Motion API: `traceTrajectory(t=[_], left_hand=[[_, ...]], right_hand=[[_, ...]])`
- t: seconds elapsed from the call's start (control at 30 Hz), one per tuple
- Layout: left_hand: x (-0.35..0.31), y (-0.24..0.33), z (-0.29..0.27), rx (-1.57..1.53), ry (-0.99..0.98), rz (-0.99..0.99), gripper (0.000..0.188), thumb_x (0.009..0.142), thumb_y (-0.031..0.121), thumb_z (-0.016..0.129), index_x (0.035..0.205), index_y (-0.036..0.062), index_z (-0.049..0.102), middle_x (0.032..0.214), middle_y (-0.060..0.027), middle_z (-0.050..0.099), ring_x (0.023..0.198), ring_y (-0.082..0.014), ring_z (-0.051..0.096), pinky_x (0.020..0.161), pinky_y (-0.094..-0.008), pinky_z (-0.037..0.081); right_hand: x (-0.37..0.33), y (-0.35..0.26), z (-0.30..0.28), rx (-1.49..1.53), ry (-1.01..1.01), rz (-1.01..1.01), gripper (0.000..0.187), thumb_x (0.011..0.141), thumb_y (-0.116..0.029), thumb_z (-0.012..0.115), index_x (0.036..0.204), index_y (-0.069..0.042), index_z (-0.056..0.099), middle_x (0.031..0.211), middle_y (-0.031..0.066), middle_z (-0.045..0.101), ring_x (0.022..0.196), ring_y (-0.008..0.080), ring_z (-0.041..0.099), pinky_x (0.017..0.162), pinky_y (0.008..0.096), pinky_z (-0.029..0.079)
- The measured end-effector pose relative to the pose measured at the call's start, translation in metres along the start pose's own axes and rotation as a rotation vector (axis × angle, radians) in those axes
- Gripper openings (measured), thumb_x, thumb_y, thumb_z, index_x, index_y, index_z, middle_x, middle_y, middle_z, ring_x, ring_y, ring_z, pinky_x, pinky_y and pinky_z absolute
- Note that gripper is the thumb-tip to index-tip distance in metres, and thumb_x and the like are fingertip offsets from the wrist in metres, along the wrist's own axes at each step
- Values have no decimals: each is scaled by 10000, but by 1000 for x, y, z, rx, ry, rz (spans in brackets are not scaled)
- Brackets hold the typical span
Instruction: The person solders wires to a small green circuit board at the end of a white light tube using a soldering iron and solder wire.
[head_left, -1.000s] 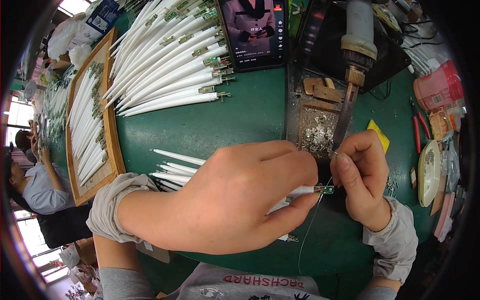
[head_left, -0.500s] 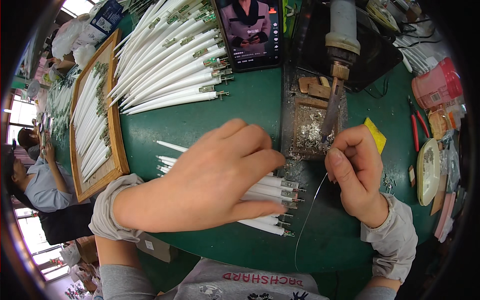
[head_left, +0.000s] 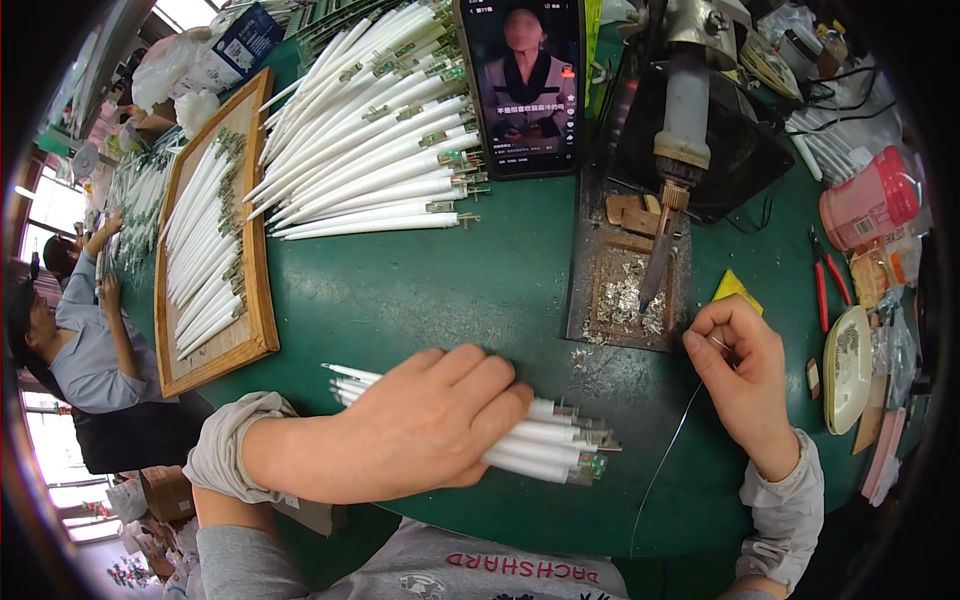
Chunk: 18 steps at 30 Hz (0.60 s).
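I take the soldering iron (head_left: pixel 668 215), fixed on its stand, as my landmark; its tip points down onto a metal tray (head_left: pixel 625 290) with solder scraps. The small bundle of white tubes (head_left: pixel 545 450) lies on the green tabletop (head_left: pixel 450 290) below and to the left of that tip. Their long axis goes almost left to right, a little tilted, and the ends with the small circuit parts point right, toward the side under the iron. My left hand (head_left: pixel 430 425) is clearly the nearer one: it lies flat on the bundle, palm down, fingers stretched and pressing on the tubes, not closed around any single one. The left forearm comes in from the lower left.

My right hand (head_left: pixel 740 385) is below and right of the iron tip, apart from the bundle. Its fingers are curled and pinch a thin solder wire (head_left: pixel 665 465), which hangs down toward the tabletop edge.

Above and left of the iron, a big pile of the same tubes (head_left: pixel 370 150) lies beside a phone (head_left: pixel 525 85). Further left is a wooden tray (head_left: pixel 215 240) with more tubes. Right of the iron lie red pliers (head_left: pixel 828 280).
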<state>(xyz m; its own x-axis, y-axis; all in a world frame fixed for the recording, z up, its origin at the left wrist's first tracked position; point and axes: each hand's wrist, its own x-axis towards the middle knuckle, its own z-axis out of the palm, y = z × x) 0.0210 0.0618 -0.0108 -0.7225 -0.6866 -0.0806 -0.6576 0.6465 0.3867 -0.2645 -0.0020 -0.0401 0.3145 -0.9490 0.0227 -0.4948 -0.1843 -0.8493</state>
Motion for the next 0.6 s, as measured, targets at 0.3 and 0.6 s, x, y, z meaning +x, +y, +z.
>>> traceTrajectory(t=[0.3,0.6], left_hand=[[-5,18,-1,240,39,31,158,701,110,576,822,40,503,749,-62,454,671,-186,520,511,-281,449],[-2,34,-65,1108,-121,-333,263,724,140,547,959,22,558,812,-64,472,830,-212,488,819,-353,398]], right_hand=[[-2,6,9,0,5,-95,98,818,-14,657,839,-27,562,528,-20,443,476,34,391,458,225,291],[-2,7,8,-33,-1,-144,103,808,-15,667,838,-27,569,545,-14,449,476,48,397,457,227,307]])
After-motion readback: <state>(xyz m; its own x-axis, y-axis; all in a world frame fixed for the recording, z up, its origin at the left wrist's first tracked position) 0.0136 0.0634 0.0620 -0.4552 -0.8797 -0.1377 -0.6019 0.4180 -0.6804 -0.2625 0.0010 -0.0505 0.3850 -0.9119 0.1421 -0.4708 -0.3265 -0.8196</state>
